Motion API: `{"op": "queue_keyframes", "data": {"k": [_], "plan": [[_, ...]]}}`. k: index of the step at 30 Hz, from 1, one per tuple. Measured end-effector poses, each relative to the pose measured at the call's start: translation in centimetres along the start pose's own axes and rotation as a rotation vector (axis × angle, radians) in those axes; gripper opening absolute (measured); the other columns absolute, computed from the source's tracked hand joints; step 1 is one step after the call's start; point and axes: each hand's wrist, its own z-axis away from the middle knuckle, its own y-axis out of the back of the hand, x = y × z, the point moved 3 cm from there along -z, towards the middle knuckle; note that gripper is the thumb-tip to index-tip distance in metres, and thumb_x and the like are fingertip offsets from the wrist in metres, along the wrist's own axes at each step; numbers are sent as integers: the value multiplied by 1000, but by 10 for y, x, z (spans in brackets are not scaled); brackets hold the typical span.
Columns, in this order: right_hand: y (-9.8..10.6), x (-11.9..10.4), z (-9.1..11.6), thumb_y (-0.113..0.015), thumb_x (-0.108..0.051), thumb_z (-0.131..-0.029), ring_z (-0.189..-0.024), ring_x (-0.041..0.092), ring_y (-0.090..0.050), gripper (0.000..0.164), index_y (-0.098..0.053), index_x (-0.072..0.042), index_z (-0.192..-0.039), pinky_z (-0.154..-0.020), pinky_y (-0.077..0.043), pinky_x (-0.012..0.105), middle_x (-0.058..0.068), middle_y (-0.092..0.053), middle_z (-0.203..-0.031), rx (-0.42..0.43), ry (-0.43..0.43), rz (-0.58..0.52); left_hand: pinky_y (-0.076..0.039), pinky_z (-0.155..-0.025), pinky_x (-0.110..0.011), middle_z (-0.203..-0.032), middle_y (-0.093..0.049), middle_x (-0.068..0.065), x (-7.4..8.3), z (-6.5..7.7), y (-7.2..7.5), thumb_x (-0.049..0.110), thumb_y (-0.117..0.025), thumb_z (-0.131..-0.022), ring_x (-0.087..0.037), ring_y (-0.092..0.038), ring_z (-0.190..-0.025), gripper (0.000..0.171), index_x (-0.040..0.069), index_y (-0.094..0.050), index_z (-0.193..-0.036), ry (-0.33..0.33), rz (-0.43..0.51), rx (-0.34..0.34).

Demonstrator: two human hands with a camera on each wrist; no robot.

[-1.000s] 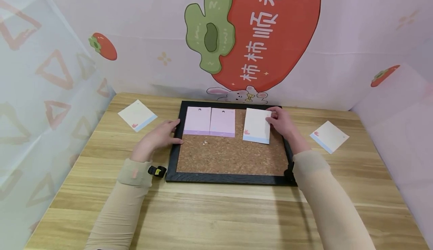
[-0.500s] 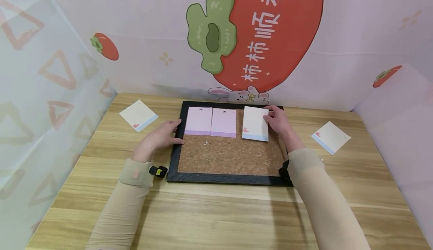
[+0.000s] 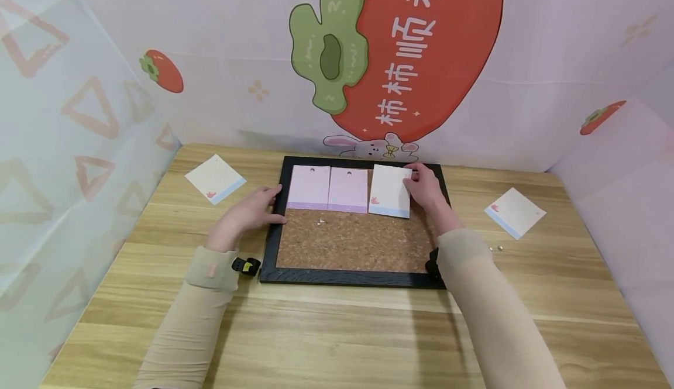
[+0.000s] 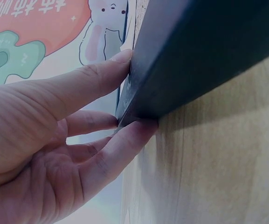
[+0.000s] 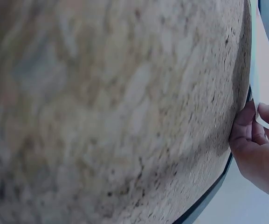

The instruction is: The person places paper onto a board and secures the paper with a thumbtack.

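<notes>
In the head view a black-framed corkboard [image 3: 347,248] lies on the wooden table. My left hand [image 3: 250,209] grips its left frame edge. In the left wrist view the thumb bears on the frame [image 4: 185,56] and the other fingertips touch its outer side. My right hand [image 3: 423,189] pinches a white note sheet [image 3: 389,193] by its upper right edge; the sheet has a blue bottom strip and a pink figure. It hangs over the board's upper right, just right of two pinned purple note sheets [image 3: 308,188]. The right wrist view shows the sheet [image 5: 263,65] tilted off the cork, between thumb and fingers.
Another white note sheet [image 3: 215,179] lies on the table at the left, and a further white sheet [image 3: 515,213] at the right. Small shiny pins [image 3: 501,248] lie by the right sleeve. Small whitish bits [image 3: 322,222] sit on the cork. A printed curtain [image 3: 226,85] closes the back.
My right hand has moved left with the white note sheet, which now reaches close to the purple sheets. Pins by the right sleeve have come into sight. The left hand keeps its place.
</notes>
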Motion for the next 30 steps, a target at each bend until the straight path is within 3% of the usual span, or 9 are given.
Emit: {"op": "queue_keyframes", "data": {"k": [3, 9, 12, 16, 22, 26, 28, 30], "plan": [[-2, -1, -1, -50, -13, -103, -94, 29, -54, 38, -50, -6, -140, -73, -44, 32, 19, -58, -113, 13, -12, 18, -38, -113, -57, -155, -29, -36, 0, 0, 0, 24, -72, -93, -45, -46, -136, 87, -4, -20, -157, -2, -7, 0], [-5, -4, -4, -48, -8, -101, -94, 32, -50, 36, -52, -3, -136, -82, -43, 42, 19, -55, -105, 43, 53, 126, -38, -113, -57, -155, -29, -36, 1, 0, 1, 25, -72, -93, -46, -46, -136, 88, -3, -19, -157, 0, -6, -2], [-8, -6, -5, -46, -6, -102, -108, 35, -54, 35, -51, -2, -136, -98, -47, 48, 23, -60, -121, 40, 69, 152, -38, -113, -58, -155, -29, -36, 1, 1, 1, 26, -73, -92, -46, -46, -136, 89, -3, -19, -157, 1, -6, -6], [-11, -9, -4, -44, -5, -102, -131, 37, -50, 38, -47, -4, -139, -114, -39, 54, 23, -51, -145, 18, 43, 172, -38, -113, -58, -155, -29, -35, 1, 1, 2, 26, -73, -92, -46, -46, -136, 89, -2, -19, -157, 2, -14, -5], [-13, -12, -2, -49, -11, -103, -133, 37, -48, 42, -42, -9, -144, -116, -36, 56, 20, -46, -151, -6, 4, 200, -38, -113, -58, -154, -30, -36, 0, 1, 1, 27, -73, -92, -46, -47, -135, 89, -3, -20, -157, -8, -22, 2], [-12, -12, -2, -47, -10, -103, -136, 37, -46, 41, -42, -8, -144, -117, -35, 56, 21, -45, -152, -13, 7, 161, -38, -113, -58, -154, -29, -36, -1, 0, 1, 26, -73, -92, -46, -47, -135, 89, -3, -20, -157, -8, -17, 0], [-11, -11, -4, -46, -8, -103, -127, 37, -50, 40, -44, -7, -143, -113, -40, 52, 22, -50, -143, -9, 25, 146, -38, -113, -57, -155, -29, -36, -1, 0, 1, 25, -73, -92, -45, -47, -135, 89, -2, -20, -157, -4, -13, 0], [-10, -10, -5, -46, -6, -103, -114, 35, -52, 39, -46, -5, -142, -100, -47, 47, 22, -54, -127, -2, 48, 129, -39, -112, -57, -155, -29, -35, -1, 0, 1, 25, -73, -92, -45, -47, -135, 89, -3, -20, -157, -5, -14, 0]]}}
